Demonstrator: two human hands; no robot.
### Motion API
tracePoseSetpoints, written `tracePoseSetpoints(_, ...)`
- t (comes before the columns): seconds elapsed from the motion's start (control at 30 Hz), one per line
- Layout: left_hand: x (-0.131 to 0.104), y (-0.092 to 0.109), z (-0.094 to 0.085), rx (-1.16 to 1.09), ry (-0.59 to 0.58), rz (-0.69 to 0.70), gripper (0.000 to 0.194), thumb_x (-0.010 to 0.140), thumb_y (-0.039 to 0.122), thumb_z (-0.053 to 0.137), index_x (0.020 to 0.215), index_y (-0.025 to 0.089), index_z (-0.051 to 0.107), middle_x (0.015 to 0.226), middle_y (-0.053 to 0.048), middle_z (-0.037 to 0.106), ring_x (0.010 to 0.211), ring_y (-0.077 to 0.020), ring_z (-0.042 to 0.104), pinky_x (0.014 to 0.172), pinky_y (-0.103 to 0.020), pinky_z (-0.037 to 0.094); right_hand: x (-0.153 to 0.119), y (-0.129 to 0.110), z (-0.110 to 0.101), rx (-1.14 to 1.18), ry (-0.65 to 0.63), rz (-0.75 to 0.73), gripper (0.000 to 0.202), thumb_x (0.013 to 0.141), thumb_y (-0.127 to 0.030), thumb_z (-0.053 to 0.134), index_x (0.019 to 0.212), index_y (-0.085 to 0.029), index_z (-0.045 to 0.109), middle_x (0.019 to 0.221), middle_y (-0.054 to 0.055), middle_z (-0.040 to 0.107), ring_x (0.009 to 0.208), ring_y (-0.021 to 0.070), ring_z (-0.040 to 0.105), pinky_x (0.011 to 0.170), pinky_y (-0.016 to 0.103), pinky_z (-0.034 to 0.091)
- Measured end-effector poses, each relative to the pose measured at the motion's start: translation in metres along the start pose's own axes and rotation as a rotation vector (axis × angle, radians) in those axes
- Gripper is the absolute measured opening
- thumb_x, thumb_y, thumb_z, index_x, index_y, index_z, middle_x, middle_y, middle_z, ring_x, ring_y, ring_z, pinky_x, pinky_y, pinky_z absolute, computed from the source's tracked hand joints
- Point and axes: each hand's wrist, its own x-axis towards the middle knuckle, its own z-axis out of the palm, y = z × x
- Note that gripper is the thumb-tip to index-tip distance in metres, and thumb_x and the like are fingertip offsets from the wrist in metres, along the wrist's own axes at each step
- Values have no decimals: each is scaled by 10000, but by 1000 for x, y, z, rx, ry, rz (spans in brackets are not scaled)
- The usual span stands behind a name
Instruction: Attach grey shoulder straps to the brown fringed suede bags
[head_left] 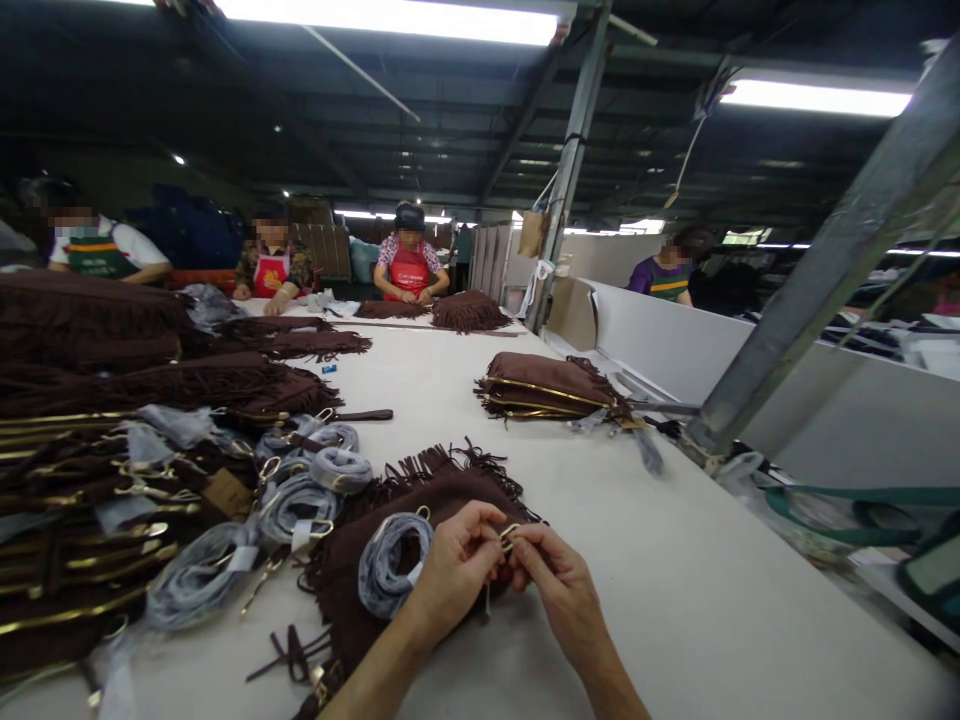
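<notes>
Near the front edge of the white surface (675, 600), the left hand (454, 565) and right hand (559, 585) pinch a small gold clasp (508, 534) together over a brown fringed bag (442, 500), which carries a grey wrapped coil (390, 565).

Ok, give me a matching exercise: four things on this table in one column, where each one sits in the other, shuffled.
Things:
1. brown fringed bag
2. stack of brown bags with gold trim
3. wrapped coil
4. gold clasp

Places:
A. pinched between the left hand and the right hand
B. lying on the fringed bag, left of the hands
C. under both hands, near the table edge
D. further up the white table, toward its right side

Pairs: 1-C, 2-D, 3-B, 4-A
</notes>
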Motion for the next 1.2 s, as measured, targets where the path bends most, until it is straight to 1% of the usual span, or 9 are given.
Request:
tracePoseSetpoints(0.13,0,0,0,-15,3,5,196,758,199,563,950,161,565,648,37,575,498,-79,492,479,-184,398,-1,1,1,-5,-18,2,344,844,-519,682,784,-181,673,631,-14,575,511,130,537,504,241,448)
tracePoseSetpoints(0.3,0,2,1,-22,-7,2,161,752,187,556,911,161,560,646,33,580,501,-78,492,483,-183,398,-1,1,2,1,-21,10,326,862,-505,668,805,-185,668,636,-22,569,523,127,533,520,236,441)
tracePoseSetpoints(0.47,0,2,1,-21,8,0,153,749,183,555,900,160,555,629,41,569,488,-77,484,471,-180,387,-1,1,2,-28,-53,0,312,880,-490,650,796,-189,661,636,-29,562,521,124,524,518,234,433)
tracePoseSetpoints(0.7,1,-3,0,26,0,13,88,776,153,551,863,161,561,630,31,579,529,-87,501,497,-181,386,-1,4,3,-52,-43,-14,321,884,-502,630,799,-193,655,626,-30,549,516,133,514,510,243,425)
tracePoseSetpoints(0.83,0,-3,0,85,2,16,46,794,150,545,834,170,557,624,34,563,530,-87,487,489,-184,365,-2,3,3,-171,-61,-54,293,914,-463,587,799,-202,651,629,-21,553,531,142,494,515,248,404)
tracePoseSetpoints(0.93,-2,-3,-1,154,3,29,69,785,114,522,794,178,549,601,44,531,515,-82,457,471,-182,334,-2,-1,3,-301,-75,-141,265,933,-405,549,762,-217,624,643,-19,545,579,156,493,547,254,394)
tracePoseSetpoints(1.03,-3,-8,-1,189,-10,35,110,761,81,500,770,185,533,594,49,516,514,-82,444,472,-177,331,-1,-2,2,-408,-93,-234,243,940,-339,515,743,-224,598,665,-19,542,622,163,502,579,259,391)
tracePoseSetpoints(1.13,-2,-15,1,216,-19,31,117,763,78,486,771,188,523,593,52,512,498,-78,443,468,-172,333,0,2,0,-488,-120,-262,240,944,-290,484,740,-227,594,668,-21,553,620,162,514,573,261,387)
tracePoseSetpoints(1.2,0,-15,1,221,-28,17,102,781,103,481,809,188,529,575,55,512,480,-84,463,460,-173,347,-1,4,-1,-552,-93,-287,235,946,-269,475,755,-233,607,673,-16,575,618,167,539,569,265,402)
